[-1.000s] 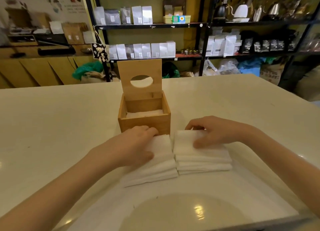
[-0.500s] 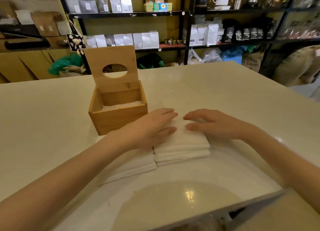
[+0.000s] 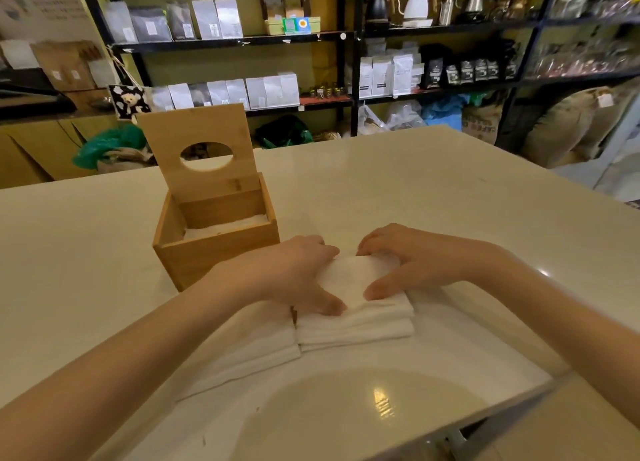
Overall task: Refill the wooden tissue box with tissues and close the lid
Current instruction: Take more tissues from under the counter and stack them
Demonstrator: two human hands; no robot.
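A wooden tissue box (image 3: 214,252) stands on the white table, its lid (image 3: 197,149) with an oval hole tipped up at the back. A low layer of white tissue lies inside. Two stacks of folded white tissues sit in front of the box: a left stack (image 3: 256,353) and a right stack (image 3: 356,322). My left hand (image 3: 294,273) and my right hand (image 3: 405,263) both grip the top tissues of the right stack from either side, thumbs near me and fingers curled over the far edge.
The white table (image 3: 415,190) reaches far to the right and back; its near edge runs by my right forearm. Black shelves (image 3: 242,41) with bags, boxes and kettles stand behind the table.
Both hands have gone from lying flat on the stacks to clasping the top tissues of the right stack. My left hand moved off the left stack onto the right one.
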